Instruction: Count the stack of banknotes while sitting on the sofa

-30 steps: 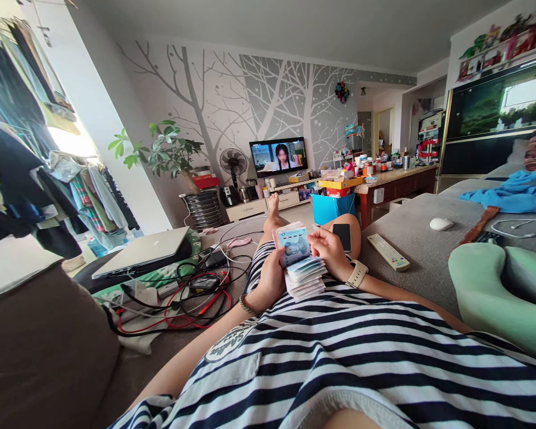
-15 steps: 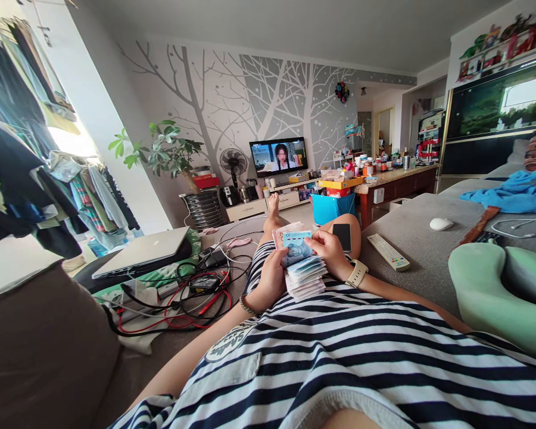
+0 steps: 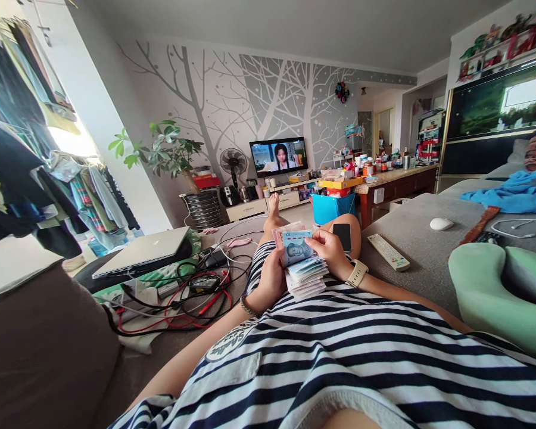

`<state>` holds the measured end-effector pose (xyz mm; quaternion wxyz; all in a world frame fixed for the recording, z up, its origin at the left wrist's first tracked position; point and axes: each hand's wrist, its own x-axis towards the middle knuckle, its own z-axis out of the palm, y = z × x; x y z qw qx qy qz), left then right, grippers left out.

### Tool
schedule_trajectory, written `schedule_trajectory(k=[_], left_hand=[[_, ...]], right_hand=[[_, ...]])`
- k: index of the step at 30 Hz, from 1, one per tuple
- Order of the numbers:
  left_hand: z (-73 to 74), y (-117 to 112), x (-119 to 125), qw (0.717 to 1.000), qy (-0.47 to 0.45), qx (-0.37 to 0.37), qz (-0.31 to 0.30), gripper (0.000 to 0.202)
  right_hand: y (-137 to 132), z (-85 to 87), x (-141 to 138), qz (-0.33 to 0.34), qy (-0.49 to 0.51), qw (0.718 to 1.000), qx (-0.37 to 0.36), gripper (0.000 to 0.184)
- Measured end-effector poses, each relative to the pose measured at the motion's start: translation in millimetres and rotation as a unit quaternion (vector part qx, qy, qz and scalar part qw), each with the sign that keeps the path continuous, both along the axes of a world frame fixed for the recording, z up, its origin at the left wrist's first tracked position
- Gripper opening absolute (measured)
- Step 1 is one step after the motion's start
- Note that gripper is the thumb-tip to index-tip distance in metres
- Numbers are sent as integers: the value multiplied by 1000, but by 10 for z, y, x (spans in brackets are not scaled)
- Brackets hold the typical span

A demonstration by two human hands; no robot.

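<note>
Phone (image 3: 342, 236) taken as landmark: dark, flat, resting on the raised knee. A stack of banknotes (image 3: 304, 275) is noted just left of the phone and slightly nearer the camera, held above the striped lap. The stack is thick; its lower edges are fanned out in pale layers, blue-green and whitish. The top note (image 3: 296, 248) is blue-green with a printed portrait, stood up facing the camera and tilted a little. Pinkish note edges are seen behind it at the upper left. The left hand (image 3: 271, 275) is closed around the stack's left side, the far side from the phone, with its fingers hidden behind the paper. The right hand (image 3: 333, 250) lies between stack and phone, fingers curled, their tips pinched on the top note's upper right edge. A pale watch (image 3: 357, 274) is worn on the right wrist and a thin bracelet (image 3: 248, 308) on the left wrist. Counts: one stack, individual notes too many and too closely packed to be counted; two hands, both engaged; one phone. One remote control (image 3: 388, 251) is recorded just right of the phone, and one white mouse (image 3: 441, 224) further right. One closed laptop (image 3: 143, 250) sits well to the phone's left.
</note>
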<state>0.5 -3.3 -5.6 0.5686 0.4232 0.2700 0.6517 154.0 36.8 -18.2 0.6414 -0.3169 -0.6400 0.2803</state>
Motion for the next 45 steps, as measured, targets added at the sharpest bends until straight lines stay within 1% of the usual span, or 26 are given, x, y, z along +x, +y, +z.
schedule_trajectory(k=[2, 5, 8, 10, 12, 14, 15, 18, 20, 23, 25, 26, 28, 30, 34, 40, 45], left_hand=[[-22, 30, -7, 1000, -4, 1, -5, 24], [-40, 56, -11, 1000, 1, -2, 11, 23], [-27, 47, -6, 999, 0, -20, 28, 20], [-5, 28, -2, 998, -2, -36, 50, 16], [19, 11, -1, 995, 4, -51, 87, 9], [34, 4, -3, 992, 12, -61, 113, 11], [36, 6, -5, 991, 13, -62, 116, 11], [17, 28, -14, 993, 9, -45, 108, 10], [-7, 44, -18, 995, 5, -25, 95, 13], [-33, 44, -17, 999, 2, 8, 45, 18], [-33, 25, -9, 1000, 7, 20, 13, 17], [-27, 13, -4, 1000, 10, 20, 7, 15], [-8, -13, 8, 1000, 13, 9, 13, 11], [14, -33, 17, 999, 11, -7, 31, 9], [39, -38, 24, 998, 11, -16, 51, 10], [36, -19, 27, 999, 17, 2, 33, 13], [35, 1, 33, 1000, 5, 1, 11, 17]], right_hand=[[-4, 3, 2, -6, 0, 1000, 2, 41], [-32, 20, 3, -12, 9, 1000, 9, 39], [-83, 50, 0, -8, 20, 1000, 21, 38], [-118, 70, -4, 0, 25, 999, 29, 38], [-147, 86, -7, 11, 29, 999, 33, 38], [-164, 94, -10, 18, 32, 999, 33, 37], [-168, 96, -10, 19, 32, 999, 32, 38], [-165, 94, -8, 10, 29, 999, 27, 39], [-154, 90, -5, 0, 29, 999, 28, 39], [-135, 86, -4, -13, 29, 999, 29, 39], [-127, 84, -5, -20, 30, 999, 28, 39], [-124, 84, -6, -24, 30, 999, 28, 39], [-122, 82, -7, -31, 29, 999, 28, 39], [-123, 79, -9, -38, 26, 999, 29, 40], [-118, 73, -8, -40, 24, 998, 39, 39], [-94, 66, 3, -37, -1, 998, 50, 34], [-113, 83, 5, -44, 7, 998, 52, 30]])
